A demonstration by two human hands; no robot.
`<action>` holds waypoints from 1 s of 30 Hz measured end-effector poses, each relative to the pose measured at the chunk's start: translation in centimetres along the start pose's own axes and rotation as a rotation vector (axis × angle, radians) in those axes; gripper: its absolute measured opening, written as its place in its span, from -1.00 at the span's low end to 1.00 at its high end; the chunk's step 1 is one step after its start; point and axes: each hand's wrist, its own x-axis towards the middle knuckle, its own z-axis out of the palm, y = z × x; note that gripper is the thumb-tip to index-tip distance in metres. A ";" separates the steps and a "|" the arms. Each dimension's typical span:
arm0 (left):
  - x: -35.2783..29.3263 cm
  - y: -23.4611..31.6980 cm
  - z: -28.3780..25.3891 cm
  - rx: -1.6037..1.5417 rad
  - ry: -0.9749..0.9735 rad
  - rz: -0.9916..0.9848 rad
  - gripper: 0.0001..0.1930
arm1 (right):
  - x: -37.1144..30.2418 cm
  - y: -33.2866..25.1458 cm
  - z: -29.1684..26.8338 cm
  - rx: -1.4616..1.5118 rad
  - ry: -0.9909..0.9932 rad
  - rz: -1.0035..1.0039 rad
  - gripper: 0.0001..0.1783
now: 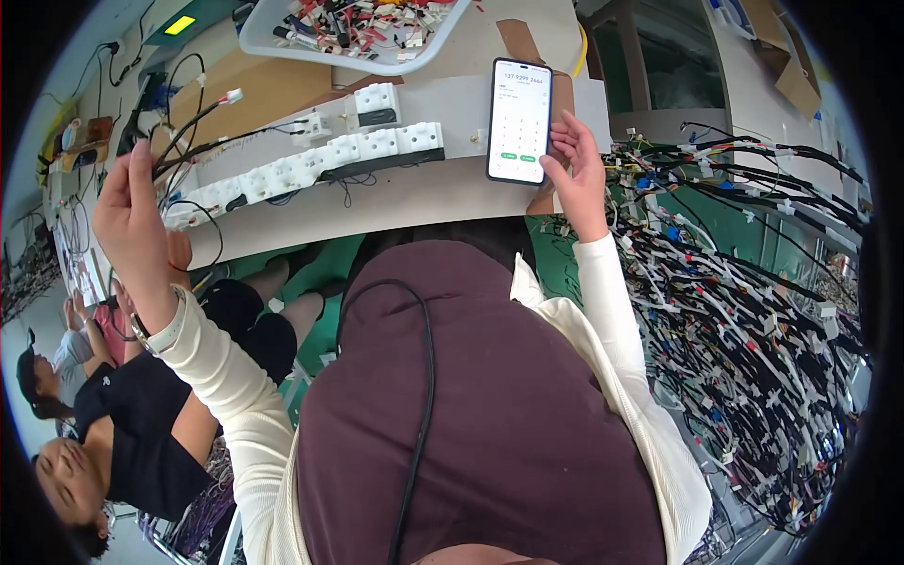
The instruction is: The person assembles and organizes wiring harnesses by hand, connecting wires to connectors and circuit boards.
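My left hand (132, 212) is raised over the left end of the bench, thumb and fingers closed on a black wire harness (193, 122). Branches of the harness spread rightward, one ending in a small white connector. Below and right of it runs a long row of white connector blocks (311, 165) on a black strip. A smartphone (519, 118) with a lit dial-pad screen lies near the bench's right end. Beside its lower right edge is my right hand (579, 169), fingers apart and slightly curled, the thumb at the phone's edge. It grips nothing.
A pale plastic bin (377, 66) of loose connectors stands at the back. Dense bundles of black cables (725, 320) hang at the right. Co-workers (132, 424) sit at the left. A black cord (428, 377) runs down my front.
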 end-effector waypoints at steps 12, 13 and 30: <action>-0.6 1.3 1.1 0.018 -0.035 0.068 -0.65 | -0.4 -1.9 3.5 -0.412 0.230 -0.013 0.01; -0.8 1.8 1.0 -0.003 -0.041 0.036 -0.63 | -0.3 -1.8 3.5 -0.404 0.213 -0.039 -0.03; 1.6 1.5 0.9 0.147 -0.056 0.006 -0.66 | 0.1 -0.8 2.6 -0.195 0.192 -0.002 -0.01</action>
